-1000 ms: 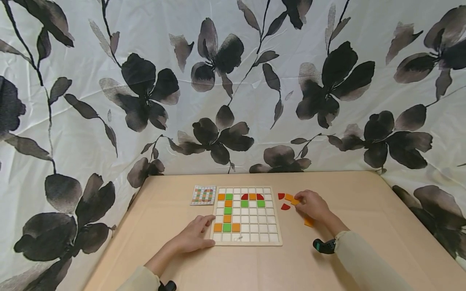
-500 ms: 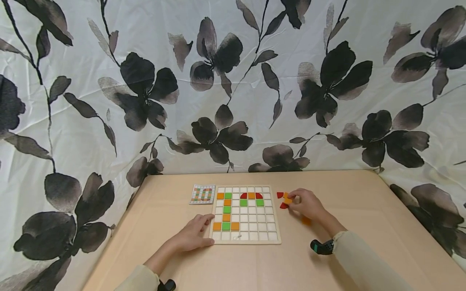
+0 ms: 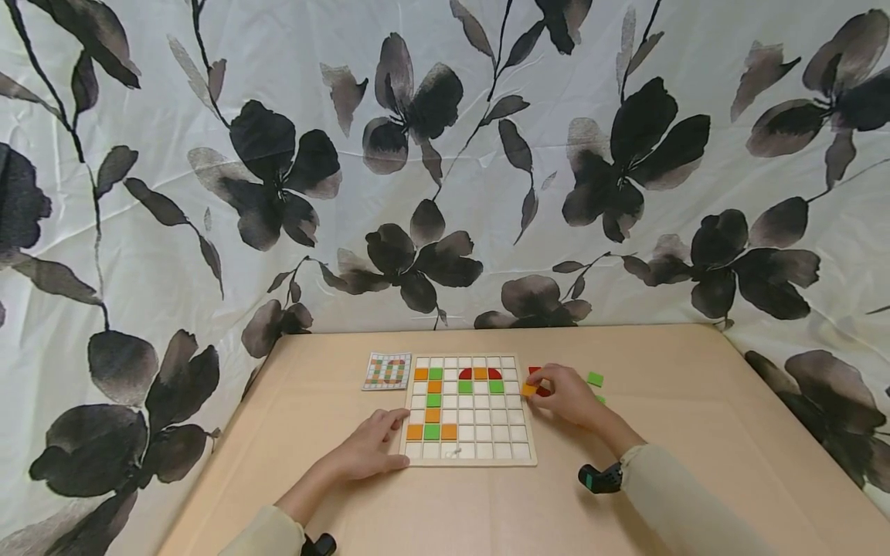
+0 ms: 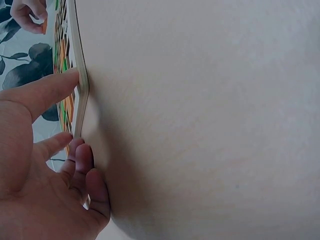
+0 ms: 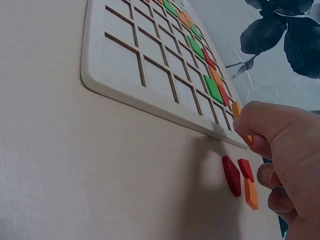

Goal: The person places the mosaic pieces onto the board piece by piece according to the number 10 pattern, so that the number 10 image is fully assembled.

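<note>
My right hand pinches an orange square tile at the right edge of a white gridded board. Under that hand, in the right wrist view, two red pieces lie on the table, one of them a larger red piece, beside another orange tile. My left hand touches the board's left side, thumb at the near corner and index finger farther up; the left wrist view shows its fingertips against the wooden rim. Orange, green and red pieces fill some cells.
A small patterned card lies at the board's upper left. Green square tiles lie on the table beyond the right hand, one partly hidden by it. A floral cloth hangs behind the table.
My right hand has moved left to the board's edge, carrying an orange tile from the loose pieces. Green tiles behind it have come into sight. The left hand has stayed in place.
</note>
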A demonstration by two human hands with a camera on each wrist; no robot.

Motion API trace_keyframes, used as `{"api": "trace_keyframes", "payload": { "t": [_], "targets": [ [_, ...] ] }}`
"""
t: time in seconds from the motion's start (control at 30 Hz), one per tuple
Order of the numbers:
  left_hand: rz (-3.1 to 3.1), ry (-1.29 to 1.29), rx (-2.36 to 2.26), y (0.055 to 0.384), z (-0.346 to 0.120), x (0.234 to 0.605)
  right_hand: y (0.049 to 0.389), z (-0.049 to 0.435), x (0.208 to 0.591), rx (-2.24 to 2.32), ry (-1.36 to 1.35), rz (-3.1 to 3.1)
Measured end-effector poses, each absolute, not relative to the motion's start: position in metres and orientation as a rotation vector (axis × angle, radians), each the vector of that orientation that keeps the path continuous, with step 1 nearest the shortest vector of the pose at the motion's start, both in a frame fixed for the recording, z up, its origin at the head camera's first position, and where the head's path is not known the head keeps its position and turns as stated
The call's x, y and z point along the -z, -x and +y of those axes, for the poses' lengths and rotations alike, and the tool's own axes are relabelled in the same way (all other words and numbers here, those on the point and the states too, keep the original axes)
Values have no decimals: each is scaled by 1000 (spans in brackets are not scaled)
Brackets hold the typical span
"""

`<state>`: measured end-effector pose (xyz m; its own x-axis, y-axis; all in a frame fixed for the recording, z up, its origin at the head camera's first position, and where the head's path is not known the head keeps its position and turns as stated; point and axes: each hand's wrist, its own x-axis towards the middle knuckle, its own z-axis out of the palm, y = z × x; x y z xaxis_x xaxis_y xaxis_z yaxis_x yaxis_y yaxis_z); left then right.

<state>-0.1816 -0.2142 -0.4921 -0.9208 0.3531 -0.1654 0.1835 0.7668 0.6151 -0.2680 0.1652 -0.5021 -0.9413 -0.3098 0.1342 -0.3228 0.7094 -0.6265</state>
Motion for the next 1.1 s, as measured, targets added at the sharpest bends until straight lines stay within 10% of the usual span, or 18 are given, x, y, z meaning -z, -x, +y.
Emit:
{"api": "trace_keyframes", "payload": {
  "t": [1.1],
  "targets": [
    [2684, -424, -896, 182, -213, 489, 268, 119, 507, -1084, -708, -2892]
  ]
}}
